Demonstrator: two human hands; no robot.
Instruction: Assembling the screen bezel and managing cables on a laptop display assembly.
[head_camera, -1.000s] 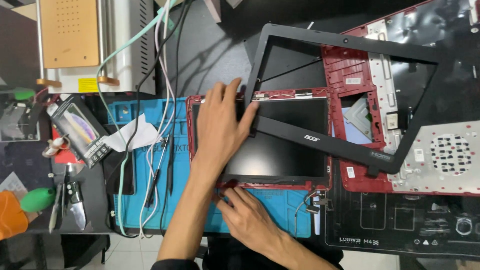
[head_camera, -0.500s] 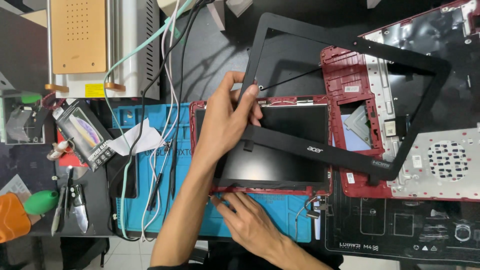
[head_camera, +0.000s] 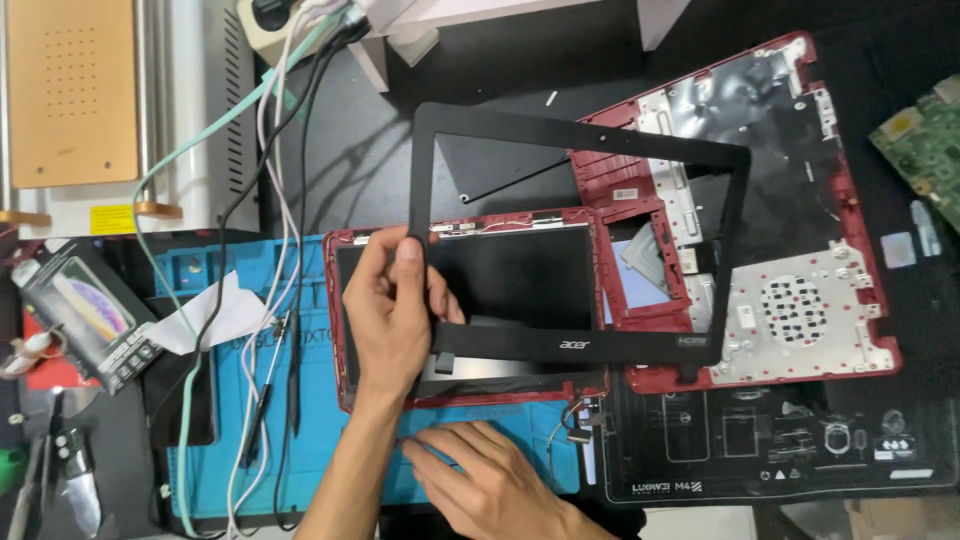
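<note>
Our left hand clenches the black screen bezel at its left side, so the frame's long axis extends rightward over the red lid. Our right hand lies flat and released near the table's front edge.

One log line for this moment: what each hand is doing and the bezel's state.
left hand: grips black bezel by its side | bezel: tilted, off red lid | right hand: flat on blue mat

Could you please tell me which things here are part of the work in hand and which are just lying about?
In hand:
left hand
black screen bezel
red lid with display panel
right hand

Lying about:
red base shell
green circuit board
cables
</note>
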